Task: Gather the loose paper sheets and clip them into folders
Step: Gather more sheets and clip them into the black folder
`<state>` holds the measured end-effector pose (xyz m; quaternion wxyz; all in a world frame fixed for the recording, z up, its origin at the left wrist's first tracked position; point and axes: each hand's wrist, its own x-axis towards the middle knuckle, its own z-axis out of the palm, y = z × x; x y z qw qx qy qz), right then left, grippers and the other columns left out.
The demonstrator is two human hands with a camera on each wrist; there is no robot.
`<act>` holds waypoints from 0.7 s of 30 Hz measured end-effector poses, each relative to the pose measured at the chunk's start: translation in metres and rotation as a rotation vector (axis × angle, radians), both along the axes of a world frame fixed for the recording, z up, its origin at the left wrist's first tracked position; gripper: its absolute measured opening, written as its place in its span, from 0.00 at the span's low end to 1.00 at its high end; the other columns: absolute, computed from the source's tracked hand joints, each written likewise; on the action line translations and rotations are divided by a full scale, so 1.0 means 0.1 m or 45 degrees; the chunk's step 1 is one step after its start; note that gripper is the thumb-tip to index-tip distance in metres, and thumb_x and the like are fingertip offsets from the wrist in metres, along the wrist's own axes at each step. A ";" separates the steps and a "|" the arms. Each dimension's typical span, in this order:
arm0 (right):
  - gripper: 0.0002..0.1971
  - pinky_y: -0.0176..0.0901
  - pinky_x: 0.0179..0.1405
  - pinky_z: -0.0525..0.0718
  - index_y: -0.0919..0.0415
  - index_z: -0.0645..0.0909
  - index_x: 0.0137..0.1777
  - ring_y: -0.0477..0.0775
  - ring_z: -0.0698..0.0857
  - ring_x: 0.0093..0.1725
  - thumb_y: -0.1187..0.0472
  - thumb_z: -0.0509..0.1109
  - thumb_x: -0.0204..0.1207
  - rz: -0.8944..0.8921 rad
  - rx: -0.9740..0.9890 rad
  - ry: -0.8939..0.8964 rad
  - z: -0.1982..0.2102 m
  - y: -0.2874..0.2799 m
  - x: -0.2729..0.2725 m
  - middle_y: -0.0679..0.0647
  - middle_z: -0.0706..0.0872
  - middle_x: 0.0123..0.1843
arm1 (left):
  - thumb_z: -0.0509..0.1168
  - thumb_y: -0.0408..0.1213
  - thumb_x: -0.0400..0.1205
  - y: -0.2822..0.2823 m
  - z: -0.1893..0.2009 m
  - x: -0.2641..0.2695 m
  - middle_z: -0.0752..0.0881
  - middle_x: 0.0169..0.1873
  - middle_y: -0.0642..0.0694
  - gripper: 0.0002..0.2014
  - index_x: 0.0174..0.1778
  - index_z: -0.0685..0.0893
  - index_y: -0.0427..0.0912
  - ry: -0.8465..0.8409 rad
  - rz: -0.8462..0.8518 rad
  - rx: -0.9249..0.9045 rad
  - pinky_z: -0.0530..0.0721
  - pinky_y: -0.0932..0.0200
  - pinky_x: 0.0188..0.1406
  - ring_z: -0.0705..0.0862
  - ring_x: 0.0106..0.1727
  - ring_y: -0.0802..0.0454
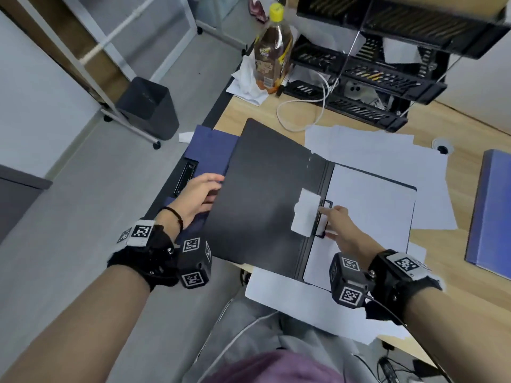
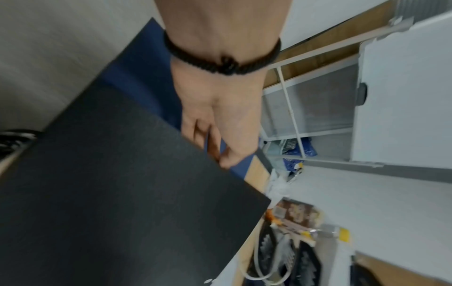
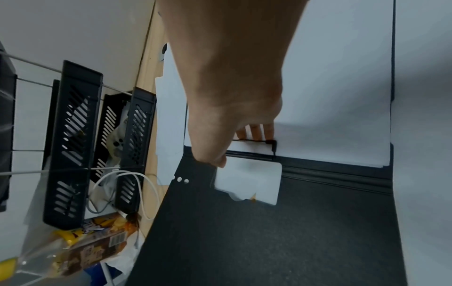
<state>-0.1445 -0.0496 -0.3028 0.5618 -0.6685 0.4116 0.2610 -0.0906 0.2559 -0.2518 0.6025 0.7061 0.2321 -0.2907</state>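
A black folder (image 1: pixel 257 205) lies open on the wooden desk (image 1: pixel 456 294). Its left cover is tilted up, and my left hand (image 1: pixel 214 189) grips that cover's left edge, fingers curled under it (image 2: pixel 217 152). White sheets (image 1: pixel 370 211) lie in the folder's right half. My right hand (image 1: pixel 326 219) rests on the wire clip (image 3: pixel 271 144) by the spine, with fingertips (image 3: pixel 255 133) pressing on the paper at the wire and the thumb beside a white label (image 3: pixel 254 180). Loose sheets (image 1: pixel 359 145) are spread under and behind the folder, and more (image 1: pixel 290 297) hang over the desk's front edge.
A dark blue folder (image 1: pixel 213 150) lies under the black one at the desk's left edge; a lighter blue one (image 1: pixel 492 211) sits far right. A black tray rack (image 1: pixel 373 78), a white cable (image 1: pixel 301 106) and a bottle (image 1: pixel 273 59) stand at the back. A dark bin (image 1: pixel 149 109) is on the floor.
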 end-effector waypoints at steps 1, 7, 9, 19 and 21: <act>0.40 0.50 0.69 0.71 0.53 0.49 0.83 0.59 0.75 0.72 0.42 0.65 0.78 -0.045 0.052 -0.051 0.11 0.02 0.03 0.59 0.77 0.71 | 0.54 0.30 0.84 0.00 0.19 0.05 0.87 0.44 0.47 0.14 0.58 0.82 0.45 0.024 -0.109 -0.203 0.84 0.63 0.32 0.84 0.37 0.53; 0.27 0.58 0.61 0.79 0.48 0.77 0.60 0.51 0.79 0.56 0.28 0.55 0.77 -0.187 0.713 -0.375 0.97 -0.04 0.27 0.47 0.82 0.51 | 0.53 0.37 0.77 -0.67 0.74 0.40 0.77 0.68 0.37 0.23 0.67 0.82 0.43 0.276 -0.596 -0.801 0.89 0.41 0.45 0.80 0.61 0.34; 0.29 0.66 0.64 0.78 0.49 0.76 0.60 0.56 0.75 0.60 0.27 0.62 0.71 -0.134 0.823 -0.439 1.16 -0.18 0.24 0.55 0.77 0.56 | 0.54 0.40 0.79 -1.07 0.70 0.40 0.78 0.71 0.40 0.24 0.70 0.81 0.44 0.335 -0.742 -0.840 0.87 0.34 0.52 0.80 0.67 0.33; 0.24 0.52 0.63 0.77 0.55 0.65 0.78 0.55 0.80 0.60 0.56 0.65 0.83 -0.302 -0.006 -0.156 0.64 -1.68 -0.62 0.52 0.82 0.61 | 0.53 0.38 0.88 -2.31 0.04 0.05 0.82 0.63 0.45 0.17 0.74 0.74 0.44 0.259 -0.640 -0.067 0.81 0.46 0.62 0.83 0.59 0.41; 0.23 0.51 0.57 0.76 0.57 0.67 0.77 0.56 0.78 0.60 0.55 0.64 0.84 -0.323 -0.008 -0.027 0.42 -1.89 -0.81 0.54 0.79 0.62 | 0.56 0.40 0.87 -2.20 -0.15 0.01 0.83 0.52 0.47 0.17 0.72 0.74 0.41 0.294 -0.497 0.117 0.82 0.47 0.56 0.83 0.48 0.44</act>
